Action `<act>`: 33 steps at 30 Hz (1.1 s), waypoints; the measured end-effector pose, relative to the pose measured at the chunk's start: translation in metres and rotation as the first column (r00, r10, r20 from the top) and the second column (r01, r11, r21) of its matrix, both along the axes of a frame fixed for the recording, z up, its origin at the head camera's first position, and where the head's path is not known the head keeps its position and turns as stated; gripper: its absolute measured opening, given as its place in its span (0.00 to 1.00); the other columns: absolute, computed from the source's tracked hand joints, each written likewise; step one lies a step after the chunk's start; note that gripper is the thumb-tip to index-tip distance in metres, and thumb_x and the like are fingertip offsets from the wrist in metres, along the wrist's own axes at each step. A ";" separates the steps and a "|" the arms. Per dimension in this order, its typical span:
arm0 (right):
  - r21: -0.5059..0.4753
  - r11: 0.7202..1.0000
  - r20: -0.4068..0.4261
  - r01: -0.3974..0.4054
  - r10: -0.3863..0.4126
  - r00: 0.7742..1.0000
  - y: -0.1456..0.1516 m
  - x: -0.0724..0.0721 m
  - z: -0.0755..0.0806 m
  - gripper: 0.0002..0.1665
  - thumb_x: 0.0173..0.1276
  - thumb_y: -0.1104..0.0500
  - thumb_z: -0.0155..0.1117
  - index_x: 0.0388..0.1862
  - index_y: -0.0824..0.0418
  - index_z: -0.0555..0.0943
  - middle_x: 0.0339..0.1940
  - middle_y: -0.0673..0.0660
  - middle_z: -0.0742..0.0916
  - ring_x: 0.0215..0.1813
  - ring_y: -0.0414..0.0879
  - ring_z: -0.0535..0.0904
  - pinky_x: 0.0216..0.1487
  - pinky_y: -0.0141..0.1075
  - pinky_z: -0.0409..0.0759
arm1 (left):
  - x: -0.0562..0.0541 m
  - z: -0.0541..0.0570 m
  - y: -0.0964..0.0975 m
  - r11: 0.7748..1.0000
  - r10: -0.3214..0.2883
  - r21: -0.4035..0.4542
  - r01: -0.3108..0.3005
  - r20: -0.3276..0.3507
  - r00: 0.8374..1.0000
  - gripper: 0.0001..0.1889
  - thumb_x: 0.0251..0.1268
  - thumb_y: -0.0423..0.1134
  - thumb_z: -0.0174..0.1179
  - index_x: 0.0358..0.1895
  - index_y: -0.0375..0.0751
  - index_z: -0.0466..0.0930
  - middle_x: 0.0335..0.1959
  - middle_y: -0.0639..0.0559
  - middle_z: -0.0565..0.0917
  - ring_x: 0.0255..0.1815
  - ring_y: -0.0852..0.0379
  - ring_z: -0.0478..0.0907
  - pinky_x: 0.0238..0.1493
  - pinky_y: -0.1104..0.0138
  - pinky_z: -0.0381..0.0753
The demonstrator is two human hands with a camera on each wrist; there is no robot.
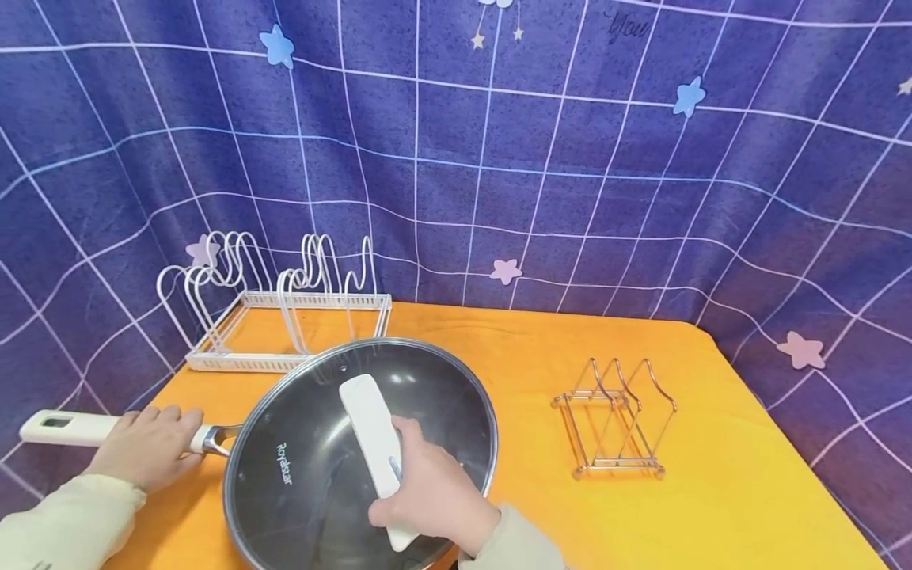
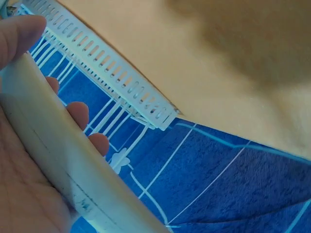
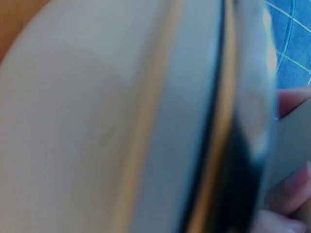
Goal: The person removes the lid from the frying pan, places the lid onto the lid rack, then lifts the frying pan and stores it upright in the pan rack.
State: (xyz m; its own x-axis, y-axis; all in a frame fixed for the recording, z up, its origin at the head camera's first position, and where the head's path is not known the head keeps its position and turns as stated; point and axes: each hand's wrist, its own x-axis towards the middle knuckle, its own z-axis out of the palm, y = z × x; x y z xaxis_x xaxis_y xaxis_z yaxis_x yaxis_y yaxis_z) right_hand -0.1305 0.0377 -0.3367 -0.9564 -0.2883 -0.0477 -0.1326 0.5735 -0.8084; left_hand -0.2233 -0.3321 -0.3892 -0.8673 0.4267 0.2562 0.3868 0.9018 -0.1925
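Note:
A wok [image 3: 73, 126] with a pale outer wall fills most of the right wrist view. Its dark glass lid [image 1: 313, 427], marked "Royalstar", covers the top in the head view. My left hand [image 1: 153, 447] grips the long cream wok handle [image 2: 73, 150], which sticks out to the left. The thumb and fingertips curl round it in the left wrist view. On top, my right hand [image 1: 435, 491] holds the white bar-shaped lid handle [image 1: 374, 443], thumb on the near side and fingers on the far side. The wok's underside is hidden.
Behind the wok at the left stands a white dish rack [image 1: 245, 362] with tall wire loops. A small metal wire rack [image 1: 616, 461] is on the right of the orange table [image 1: 727, 475]. A blue grid-patterned curtain [image 1: 456, 198] hangs along the back and sides.

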 end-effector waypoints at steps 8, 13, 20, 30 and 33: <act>-0.093 0.995 0.006 -0.022 0.022 1.000 -0.002 0.003 0.001 0.56 0.35 0.66 0.68 0.70 0.60 0.59 0.27 0.51 0.78 0.24 0.40 0.75 0.23 0.32 0.75 | 0.001 0.004 -0.003 1.000 -0.020 -0.006 0.020 -0.037 0.999 0.18 0.40 0.43 0.69 0.27 0.43 0.67 0.22 0.49 0.69 0.26 0.40 0.72 0.30 0.44 0.72; -0.084 0.996 0.034 -0.032 0.035 0.999 -0.005 0.001 0.005 0.56 0.35 0.67 0.68 0.69 0.61 0.58 0.27 0.52 0.78 0.22 0.41 0.75 0.21 0.32 0.76 | 0.003 0.003 -0.005 1.000 -0.011 0.001 0.011 -0.032 0.999 0.17 0.41 0.43 0.69 0.27 0.43 0.67 0.22 0.49 0.69 0.26 0.40 0.73 0.31 0.43 0.72; -0.073 0.996 0.029 -0.042 0.045 0.999 -0.004 -0.005 0.007 0.54 0.35 0.68 0.69 0.66 0.64 0.59 0.28 0.52 0.78 0.24 0.41 0.75 0.23 0.33 0.76 | 0.008 0.002 -0.007 1.000 -0.001 0.008 0.001 -0.029 1.000 0.17 0.43 0.44 0.68 0.27 0.44 0.67 0.22 0.49 0.70 0.27 0.41 0.73 0.32 0.43 0.73; -0.059 0.998 -0.026 -0.032 0.030 0.999 0.008 -0.011 0.003 0.52 0.33 0.68 0.70 0.65 0.63 0.66 0.33 0.50 0.80 0.30 0.41 0.75 0.28 0.32 0.77 | 0.006 0.009 -0.007 0.996 -0.083 0.030 0.081 0.069 0.994 0.19 0.40 0.47 0.74 0.35 0.47 0.77 0.26 0.59 0.75 0.29 0.49 0.75 0.34 0.48 0.75; -0.053 0.998 -0.038 -0.034 0.032 0.999 0.009 -0.011 0.003 0.52 0.32 0.68 0.70 0.65 0.62 0.67 0.34 0.50 0.80 0.31 0.41 0.75 0.29 0.33 0.77 | 0.008 0.010 -0.007 0.995 -0.089 0.043 0.085 0.087 0.992 0.19 0.41 0.47 0.74 0.38 0.47 0.79 0.27 0.59 0.76 0.30 0.49 0.76 0.36 0.48 0.76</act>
